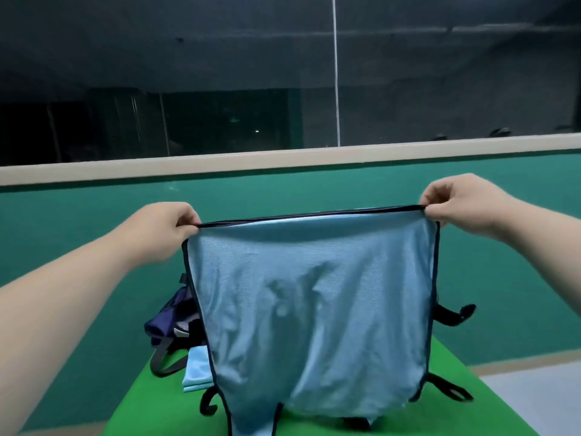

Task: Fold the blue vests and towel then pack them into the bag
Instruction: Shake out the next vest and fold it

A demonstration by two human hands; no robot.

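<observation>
A light blue mesh vest (314,309) with dark trim and black straps hangs stretched in the air above the green table (157,413). My left hand (166,228) pinches its top left corner. At the top right corner my right hand (456,199) pinches the hem. A dark navy bag (169,319) lies on the table behind the vest at the left, partly hidden. Beside the bag rests a folded light blue cloth (196,369).
A green wall with a beige ledge (283,158) and dark windows stands beyond the table. Grey floor (534,391) shows at the right of the table. The vest hides most of the tabletop.
</observation>
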